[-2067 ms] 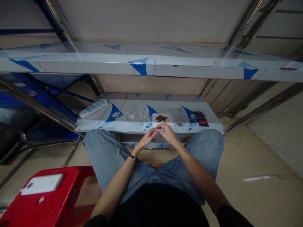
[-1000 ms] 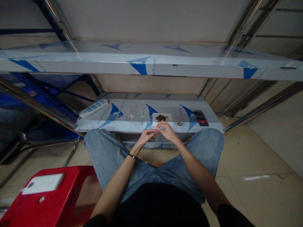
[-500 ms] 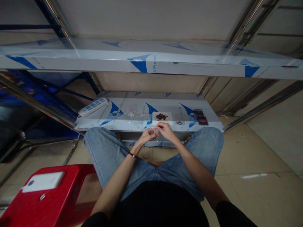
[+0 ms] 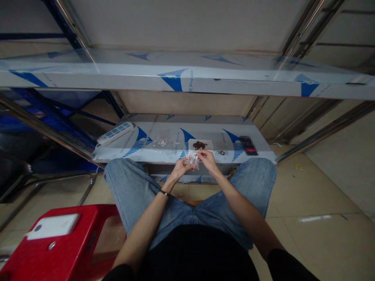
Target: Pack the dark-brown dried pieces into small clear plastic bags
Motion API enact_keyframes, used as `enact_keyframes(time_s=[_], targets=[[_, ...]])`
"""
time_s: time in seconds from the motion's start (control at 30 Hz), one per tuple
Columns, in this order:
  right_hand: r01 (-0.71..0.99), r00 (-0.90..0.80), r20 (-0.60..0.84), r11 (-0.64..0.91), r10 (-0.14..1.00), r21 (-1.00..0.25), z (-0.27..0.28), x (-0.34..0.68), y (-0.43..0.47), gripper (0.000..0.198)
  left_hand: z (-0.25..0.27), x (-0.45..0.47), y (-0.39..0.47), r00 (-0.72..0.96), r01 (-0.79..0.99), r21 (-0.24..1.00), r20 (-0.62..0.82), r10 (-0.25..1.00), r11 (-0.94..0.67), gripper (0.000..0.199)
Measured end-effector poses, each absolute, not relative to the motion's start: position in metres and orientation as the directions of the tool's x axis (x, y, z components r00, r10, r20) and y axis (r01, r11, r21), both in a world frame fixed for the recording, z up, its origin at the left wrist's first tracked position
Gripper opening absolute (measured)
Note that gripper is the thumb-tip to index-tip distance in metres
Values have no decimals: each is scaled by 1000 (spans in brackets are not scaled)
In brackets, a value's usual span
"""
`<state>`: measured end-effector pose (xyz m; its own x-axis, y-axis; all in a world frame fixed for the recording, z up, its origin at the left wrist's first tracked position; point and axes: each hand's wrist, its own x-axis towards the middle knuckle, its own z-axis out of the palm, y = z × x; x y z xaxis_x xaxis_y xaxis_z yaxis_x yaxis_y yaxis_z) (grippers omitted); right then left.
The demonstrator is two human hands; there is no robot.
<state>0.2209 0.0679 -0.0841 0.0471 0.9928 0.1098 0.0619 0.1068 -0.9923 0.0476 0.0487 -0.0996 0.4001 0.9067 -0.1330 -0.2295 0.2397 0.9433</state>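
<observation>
A small clear plastic bag [image 4: 192, 159] is held between my hands at the front edge of the lower shelf. My left hand [image 4: 181, 168] is closed on its left side. The fingers of my right hand [image 4: 207, 160] are pinched at its upper right edge. Whatever may be inside the bag is too small to make out. Just beyond my right hand, a pile of small dark brown pieces [image 4: 199, 145] lies on a white sheet [image 4: 208, 144]. To its right sit a few small shiny pieces [image 4: 222, 152].
Crumpled clear plastic [image 4: 161, 141] and a white power strip [image 4: 115, 132] lie on the left of the film-covered lower shelf [image 4: 140, 156]. A blurred dark-and-red object [image 4: 248, 145] is at the right. An upper shelf [image 4: 123, 80] crosses ahead. A white phone [image 4: 54, 226] rests on a red stool [image 4: 58, 255].
My right hand has shifted slightly right, away from my left. More of the clear bag now shows spread between them. My left hand has hardly moved.
</observation>
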Motion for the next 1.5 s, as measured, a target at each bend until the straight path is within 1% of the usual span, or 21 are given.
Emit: enact_keyframes(time_s=[0.07,0.17,0.23,0.3,0.37,0.43,0.6,0.77,0.87,1.03,1.17,1.33,1.4,1.5], targets=[[17,77,76,75,994,-997,-83,220,67,36,-99,47,48,419,-177,952,-155,895,248,59],[-21,95,62,64,994,-998,-79,219,64,36,-99,45,47,459,-99,965,-172,872,243,57],[-42,100,62,66,993,-997,-76,219,62,35,-99,44,48,462,-64,976,-156,873,208,55],[-60,97,60,66,993,-996,-74,218,61,34,-98,45,50,428,-56,988,-107,897,145,54],[-76,78,54,60,996,-995,-74,218,60,33,-98,44,53,368,-72,994,-48,929,80,52],[-97,48,45,49,998,-994,-74,216,59,32,-97,43,55,300,-114,992,-13,954,49,50],[-100,10,31,32,999,-994,-77,209,55,30,-93,38,55,120,-205,979,1,993,24,41],[-109,22,72,74,997,-991,-76,201,50,32,-88,37,51,58,-248,969,29,998,-14,31],[-143,10,92,92,996,-985,-77,199,48,34,-87,37,51,56,-287,957,50,997,-32,30],[-124,-66,45,37,997,-992,-81,196,47,43,-87,37,51,52,-300,953,53,997,-35,34],[-110,-58,43,36,997,-993,-83,193,47,47,-86,39,49,71,-250,968,52,996,-33,36],[-130,-58,31,24,998,-991,-85,191,45,45,-87,43,47,111,-198,979,69,991,-45,34],[-127,-67,32,23,997,-992,-84,191,45,45,-86,45,47,102,-209,978,51,993,-29,33],[-99,-123,39,27,992,-995,-80,193,47,44,-82,46,47,97,-279,960,-2,995,29,33]])
